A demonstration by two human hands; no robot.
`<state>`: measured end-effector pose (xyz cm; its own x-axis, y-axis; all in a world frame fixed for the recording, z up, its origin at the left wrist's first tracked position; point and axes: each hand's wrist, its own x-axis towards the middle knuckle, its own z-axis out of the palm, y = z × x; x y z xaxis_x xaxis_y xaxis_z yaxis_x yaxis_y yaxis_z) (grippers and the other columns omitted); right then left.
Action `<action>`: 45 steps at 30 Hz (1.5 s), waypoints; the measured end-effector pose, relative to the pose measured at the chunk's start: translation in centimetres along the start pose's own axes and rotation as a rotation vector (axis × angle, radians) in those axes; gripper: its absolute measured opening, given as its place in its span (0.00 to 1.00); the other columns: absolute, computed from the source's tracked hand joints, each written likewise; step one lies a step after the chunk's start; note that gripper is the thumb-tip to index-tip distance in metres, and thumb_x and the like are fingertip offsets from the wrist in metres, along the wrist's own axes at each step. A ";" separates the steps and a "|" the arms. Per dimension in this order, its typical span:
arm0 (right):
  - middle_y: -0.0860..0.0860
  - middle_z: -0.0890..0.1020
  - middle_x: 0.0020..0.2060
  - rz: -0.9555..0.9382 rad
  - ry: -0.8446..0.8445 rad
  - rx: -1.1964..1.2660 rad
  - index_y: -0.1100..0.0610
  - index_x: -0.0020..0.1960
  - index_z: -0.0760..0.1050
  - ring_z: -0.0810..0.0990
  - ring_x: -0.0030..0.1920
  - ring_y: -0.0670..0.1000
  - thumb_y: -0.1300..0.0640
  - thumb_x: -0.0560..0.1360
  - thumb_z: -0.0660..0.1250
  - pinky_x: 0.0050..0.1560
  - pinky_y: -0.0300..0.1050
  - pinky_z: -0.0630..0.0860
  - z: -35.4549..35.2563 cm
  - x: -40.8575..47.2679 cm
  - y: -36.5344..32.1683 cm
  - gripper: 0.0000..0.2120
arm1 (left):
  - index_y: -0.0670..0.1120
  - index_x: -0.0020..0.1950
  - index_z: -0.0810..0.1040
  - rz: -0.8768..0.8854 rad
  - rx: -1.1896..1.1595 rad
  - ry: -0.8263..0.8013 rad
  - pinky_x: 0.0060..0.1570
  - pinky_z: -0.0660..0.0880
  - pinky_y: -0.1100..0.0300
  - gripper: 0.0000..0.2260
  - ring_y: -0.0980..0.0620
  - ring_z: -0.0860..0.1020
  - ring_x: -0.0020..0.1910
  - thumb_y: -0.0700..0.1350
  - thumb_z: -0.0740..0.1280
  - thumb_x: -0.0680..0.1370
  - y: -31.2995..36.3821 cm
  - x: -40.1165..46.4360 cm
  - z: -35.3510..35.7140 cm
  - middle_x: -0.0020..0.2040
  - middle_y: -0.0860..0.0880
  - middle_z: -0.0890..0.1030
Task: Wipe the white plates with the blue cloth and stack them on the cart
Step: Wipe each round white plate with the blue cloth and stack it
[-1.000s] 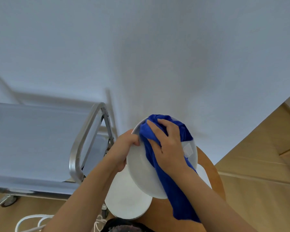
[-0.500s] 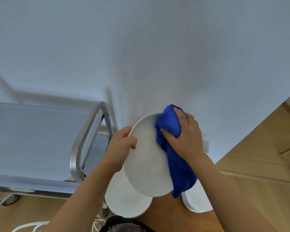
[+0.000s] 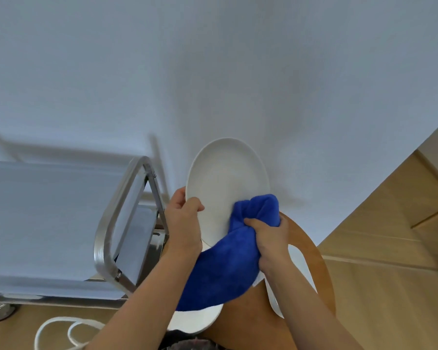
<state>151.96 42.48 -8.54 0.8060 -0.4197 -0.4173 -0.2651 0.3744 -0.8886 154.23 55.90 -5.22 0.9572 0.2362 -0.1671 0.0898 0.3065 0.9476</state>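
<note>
A white plate (image 3: 223,178) is held up and tilted in front of the wall. My left hand (image 3: 182,223) grips its left rim, thumb on the face. My right hand (image 3: 271,238) grips the bunched blue cloth (image 3: 233,258), which presses on the plate's lower right part and hangs down under it. Two more white plates lie on the round wooden table (image 3: 321,261) below: one (image 3: 197,320) near my body on the left, one (image 3: 299,263) on the right, both partly hidden by the cloth and my arms.
The metal cart (image 3: 36,223) with its steel handle (image 3: 116,218) stands to the left, its grey top bare. A white cable (image 3: 58,329) lies on the wooden floor below it. The wall is close ahead.
My right hand with the cloth has slid from the plate's upper right down to its lower edge. The plate has risen and its upper face is now uncovered.
</note>
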 end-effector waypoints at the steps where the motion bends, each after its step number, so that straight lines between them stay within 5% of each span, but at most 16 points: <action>1: 0.66 0.77 0.44 -0.027 -0.022 -0.001 0.69 0.52 0.71 0.77 0.43 0.55 0.70 0.75 0.62 0.39 0.41 0.77 -0.4 0.0 -0.4 0.07 | 0.51 0.42 0.74 0.026 0.048 -0.049 0.45 0.76 0.45 0.13 0.45 0.76 0.45 0.32 0.61 0.72 0.1 -0.3 0.0 0.40 0.52 0.78; 3: 0.60 0.72 0.37 -0.142 -0.080 -0.010 0.71 0.47 0.70 0.74 0.41 0.55 0.74 0.73 0.59 0.36 0.38 0.77 -1.1 0.1 -2.0 0.05 | 0.56 0.52 0.72 0.039 0.150 -0.197 0.46 0.79 0.44 0.15 0.47 0.77 0.49 0.39 0.68 0.72 0.2 -0.4 -0.6 0.49 0.52 0.78; 5: 0.62 0.66 0.33 -0.263 -0.127 -0.057 0.71 0.43 0.66 0.67 0.34 0.55 0.75 0.70 0.58 0.32 0.37 0.74 -1.7 0.2 -4.1 0.03 | 0.57 0.60 0.70 -0.031 0.115 -0.334 0.39 0.81 0.53 0.22 0.49 0.80 0.49 0.48 0.71 0.68 1.3 1.1 -1.9 0.53 0.51 0.79; 7: 0.61 0.73 0.36 -0.322 -0.072 -0.371 0.64 0.47 0.71 0.75 0.36 0.56 0.68 0.69 0.66 0.39 0.46 0.78 -2.0 0.6 -6.1 0.08 | 0.49 0.61 0.74 -0.192 -0.074 -0.438 0.34 0.79 0.57 0.23 0.49 0.83 0.44 0.53 0.70 0.68 3.1 3.0 -2.7 0.48 0.48 0.83; 9: 0.51 0.80 0.41 -0.297 -0.044 -0.652 0.48 0.45 0.74 0.80 0.41 0.53 0.59 0.67 0.69 0.42 0.51 0.79 -2.1 0.8 -7.3 0.09 | 0.45 0.58 0.78 -0.383 -0.081 -0.455 0.37 0.80 0.55 0.20 0.47 0.83 0.41 0.54 0.69 0.71 3.9 4.3 -2.9 0.44 0.46 0.84; 11: 0.49 0.81 0.43 -0.273 -0.039 -0.705 0.45 0.48 0.73 0.80 0.42 0.51 0.54 0.71 0.66 0.40 0.48 0.76 -2.0 0.7 -7.7 0.07 | 0.43 0.61 0.77 -0.521 0.000 -0.349 0.42 0.79 0.51 0.17 0.44 0.82 0.43 0.49 0.68 0.75 3.4 4.6 -2.7 0.46 0.43 0.83; 15: 0.49 0.77 0.52 -0.496 0.017 -0.868 0.48 0.61 0.71 0.78 0.49 0.52 0.51 0.73 0.66 0.48 0.51 0.76 -2.1 1.0 -6.8 0.17 | 0.43 0.66 0.75 -0.472 -0.022 -0.296 0.48 0.77 0.48 0.23 0.42 0.80 0.52 0.55 0.64 0.76 1.9 4.4 -2.6 0.56 0.41 0.82; 18: 0.55 0.71 0.61 -0.808 0.201 -0.995 0.53 0.71 0.66 0.73 0.56 0.55 0.51 0.73 0.70 0.48 0.47 0.71 -2.4 0.9 -5.5 0.29 | 0.48 0.61 0.78 -0.429 0.085 -0.335 0.40 0.79 0.54 0.32 0.46 0.83 0.48 0.67 0.64 0.66 2.2 3.8 -1.9 0.52 0.45 0.84; 24: 0.68 0.77 0.58 -1.239 0.331 -1.193 0.66 0.64 0.74 0.78 0.53 0.69 0.58 0.71 0.73 0.47 0.61 0.78 0.0 1.0 -4.7 0.25 | 0.52 0.57 0.79 -0.377 0.166 -0.304 0.31 0.79 0.54 0.35 0.48 0.85 0.41 0.74 0.60 0.60 1.9 2.4 -1.0 0.44 0.49 0.86; 28: 0.66 0.77 0.59 -1.253 0.192 -1.152 0.65 0.64 0.74 0.78 0.54 0.68 0.56 0.71 0.71 0.47 0.60 0.78 1.5 0.4 -3.9 0.24 | 0.53 0.55 0.79 -0.385 0.148 -0.235 0.38 0.80 0.52 0.29 0.45 0.84 0.44 0.73 0.58 0.69 1.4 2.5 -0.6 0.46 0.47 0.85; 32: 0.58 0.76 0.62 -1.110 -0.173 -1.024 0.58 0.66 0.73 0.74 0.58 0.58 0.49 0.73 0.62 0.56 0.53 0.74 3.7 -2.1 -1.7 0.24 | 0.48 0.54 0.81 -0.351 0.012 -0.187 0.40 0.80 0.56 0.29 0.47 0.84 0.47 0.70 0.58 0.73 1.9 2.8 0.5 0.46 0.46 0.86; 35: 0.49 0.76 0.60 -0.884 -0.436 -0.907 0.53 0.63 0.75 0.71 0.60 0.49 0.51 0.72 0.67 0.62 0.48 0.70 4.1 -2.4 -1.5 0.20 | 0.42 0.47 0.84 -0.445 -0.127 -0.180 0.39 0.80 0.56 0.32 0.46 0.84 0.45 0.71 0.61 0.71 2.1 2.9 0.3 0.46 0.42 0.85; 38: 0.44 0.78 0.52 -0.771 -0.641 -0.943 0.50 0.57 0.75 0.73 0.53 0.46 0.52 0.71 0.71 0.57 0.45 0.72 3.2 -1.9 -2.1 0.15 | 0.41 0.41 0.86 -0.508 -0.268 -0.157 0.34 0.80 0.53 0.33 0.44 0.85 0.41 0.71 0.63 0.68 1.4 3.4 -0.4 0.44 0.40 0.85; 41: 0.41 0.75 0.51 -0.827 -0.647 -1.084 0.49 0.56 0.73 0.72 0.51 0.45 0.49 0.70 0.72 0.54 0.42 0.71 2.2 -1.9 -1.5 0.16 | 0.44 0.40 0.86 -0.518 -0.323 -0.135 0.27 0.79 0.52 0.30 0.44 0.84 0.36 0.70 0.63 0.69 1.1 3.6 -0.4 0.40 0.42 0.85; 45: 0.52 0.81 0.49 -1.116 -0.493 -1.259 0.56 0.54 0.77 0.79 0.46 0.52 0.55 0.64 0.78 0.47 0.49 0.78 1.1 -2.2 0.1 0.21 | 0.46 0.52 0.79 -0.507 -0.261 -0.075 0.26 0.78 0.52 0.29 0.44 0.84 0.35 0.70 0.61 0.71 0.3 3.8 -0.5 0.40 0.43 0.85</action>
<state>150.73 44.32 -7.54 0.8795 0.3508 0.3216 0.4587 -0.8048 -0.3768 157.76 57.37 -5.70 0.8299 -0.0627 -0.5544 0.4808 0.5844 0.6537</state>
